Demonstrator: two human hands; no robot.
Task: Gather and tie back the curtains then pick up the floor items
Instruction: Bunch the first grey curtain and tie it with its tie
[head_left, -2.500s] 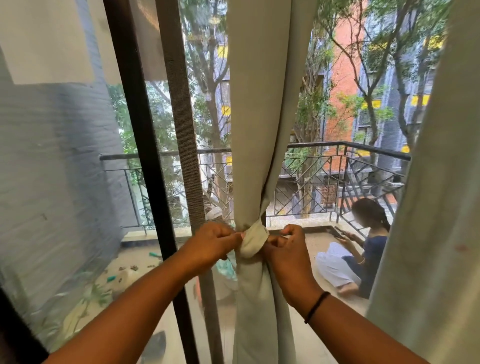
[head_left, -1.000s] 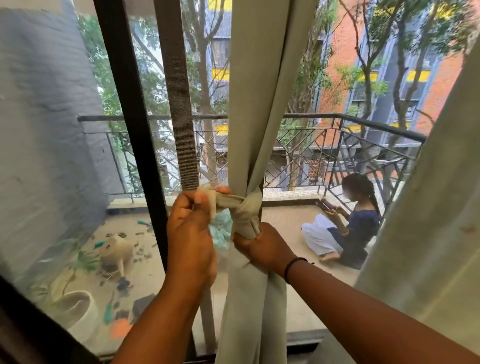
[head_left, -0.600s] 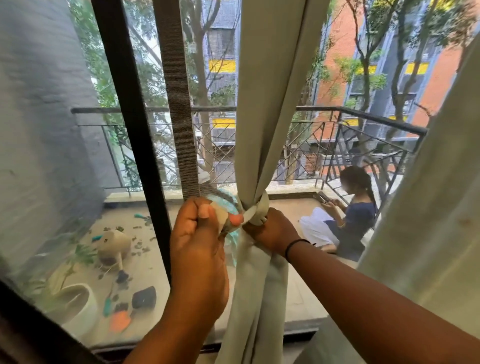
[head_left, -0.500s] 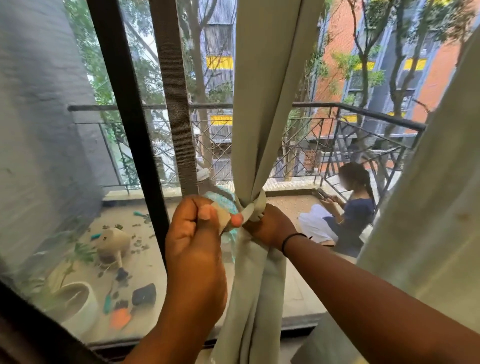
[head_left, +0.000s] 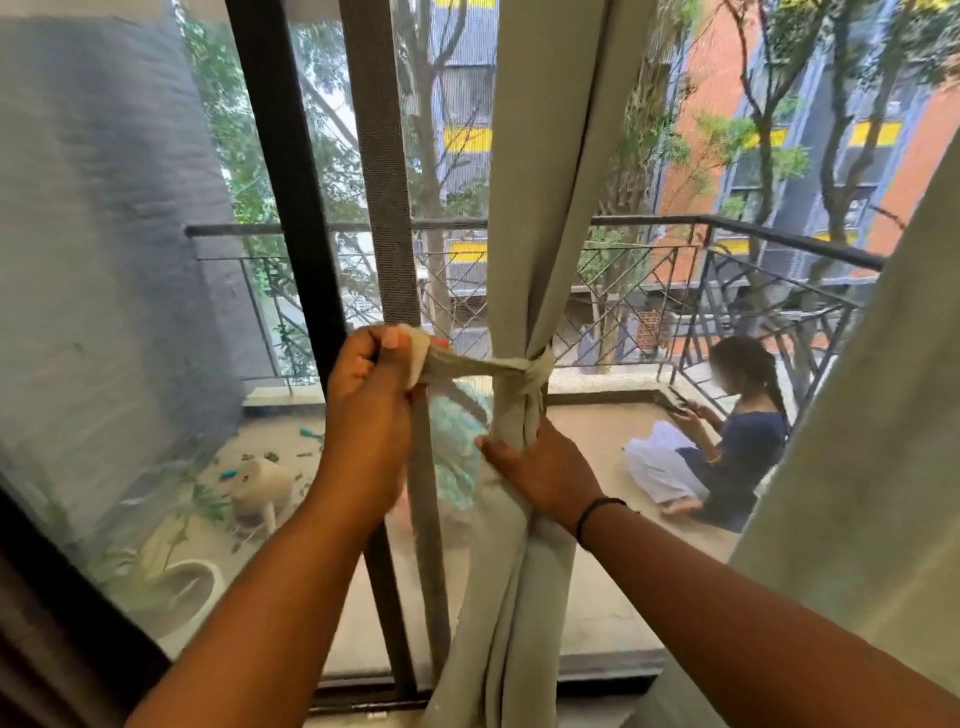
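A grey-green curtain (head_left: 540, 182) hangs bunched in the middle of the window. A cloth tie-back (head_left: 478, 366) is knotted around it at mid height. My left hand (head_left: 371, 415) is fisted on the tie's loose end, stretched taut out to the left of the knot. My right hand (head_left: 540, 467) grips the gathered curtain and the other end of the tie just below the knot. A second curtain (head_left: 872, 467) hangs loose at the right edge.
A dark window frame (head_left: 291, 208) and a mesh strip (head_left: 384, 182) stand just left of the curtain. Behind the glass, a balcony holds scattered toys, a white pot (head_left: 187, 592) and a seated person (head_left: 727, 447) by the railing (head_left: 753, 234).
My left hand has pulled the tie's end out to the left, so the strip now runs taut. My right hand has slid down below the knot. The view has risen slightly.
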